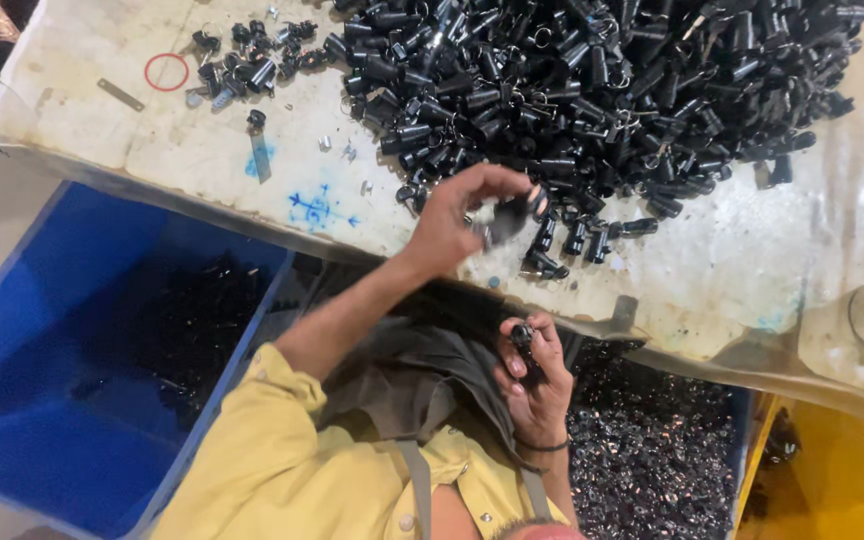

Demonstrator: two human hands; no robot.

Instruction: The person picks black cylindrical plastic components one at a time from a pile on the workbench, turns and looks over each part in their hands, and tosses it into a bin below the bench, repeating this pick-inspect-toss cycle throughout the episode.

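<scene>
My left hand (pixel 455 215) is raised over the front edge of the worn white table (pixel 122 140), its fingers closed on a blurred black part (pixel 508 215). It hovers just below a big heap of small black cylinders with wire rings (pixel 602 90). Lower down, near my chest, my right hand (pixel 535 380) pinches one small black cylinder (pixel 522 335) between thumb and fingers. A few loose cylinders (pixel 577 238) lie on the table just right of my left hand.
A blue bin (pixel 62 400) with dark parts inside stands left, below the table. A bin of small shiny metal bits (pixel 652 450) sits lower right, beside a yellow bin (pixel 842 480). A red ring (pixel 166 72) and a metal strip (pixel 119 95) lie far left.
</scene>
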